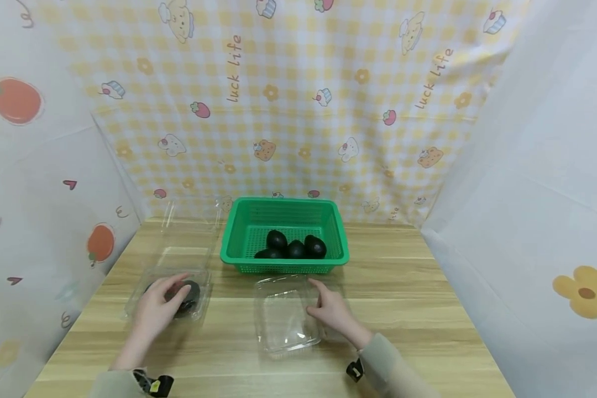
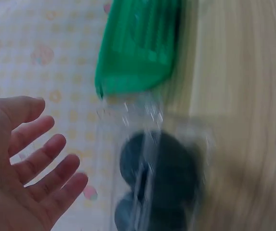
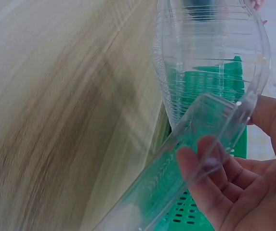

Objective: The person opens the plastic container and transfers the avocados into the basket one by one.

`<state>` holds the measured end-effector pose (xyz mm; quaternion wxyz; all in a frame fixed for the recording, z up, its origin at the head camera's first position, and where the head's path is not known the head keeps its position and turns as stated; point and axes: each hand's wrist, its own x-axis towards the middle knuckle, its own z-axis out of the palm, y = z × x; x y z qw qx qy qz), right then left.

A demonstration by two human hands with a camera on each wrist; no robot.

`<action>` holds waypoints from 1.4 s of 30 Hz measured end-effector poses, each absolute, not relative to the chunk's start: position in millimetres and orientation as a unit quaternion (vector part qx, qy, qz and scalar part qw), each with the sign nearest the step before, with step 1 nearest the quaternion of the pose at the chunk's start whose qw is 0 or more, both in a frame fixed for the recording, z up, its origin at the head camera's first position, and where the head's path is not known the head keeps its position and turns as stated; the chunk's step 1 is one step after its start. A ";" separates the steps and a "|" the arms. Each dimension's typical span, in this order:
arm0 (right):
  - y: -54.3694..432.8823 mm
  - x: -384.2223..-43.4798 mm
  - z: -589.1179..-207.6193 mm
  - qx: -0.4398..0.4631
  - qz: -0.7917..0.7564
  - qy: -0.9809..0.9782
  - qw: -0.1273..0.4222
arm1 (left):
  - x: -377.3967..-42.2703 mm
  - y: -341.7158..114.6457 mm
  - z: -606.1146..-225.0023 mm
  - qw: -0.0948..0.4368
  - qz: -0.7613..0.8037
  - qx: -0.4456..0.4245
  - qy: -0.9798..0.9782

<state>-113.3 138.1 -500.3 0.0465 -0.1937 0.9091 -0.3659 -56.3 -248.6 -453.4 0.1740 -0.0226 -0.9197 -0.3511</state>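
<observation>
My left hand (image 1: 161, 303) hovers over a clear plastic clamshell box (image 1: 204, 296) at the left, its lid (image 1: 186, 232) raised at the back. Dark avocados (image 1: 193, 293) lie in this box, partly covered by the hand. In the left wrist view the left hand (image 2: 36, 163) has spread, loosely bent fingers with nothing between them, beside the avocados (image 2: 159, 168). My right hand (image 1: 334, 310) holds a second clear clamshell box (image 1: 283, 318) by its right side. In the right wrist view, thumb and curled fingers (image 3: 203, 180) surround its plastic edge (image 3: 215, 108).
Behind the boxes stands a green plastic basket (image 1: 284, 261) with several dark avocados (image 1: 296, 250) in its front part. A patterned cloth (image 1: 298, 110) hangs behind the wooden table (image 1: 403, 309), with white sheets (image 1: 517, 221) at both sides.
</observation>
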 end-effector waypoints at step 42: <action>207.1 -92.3 -473.9 -0.120 -0.312 0.942 -0.031 | -50.0 -280.3 -488.5 0.011 -0.221 -0.020 -0.975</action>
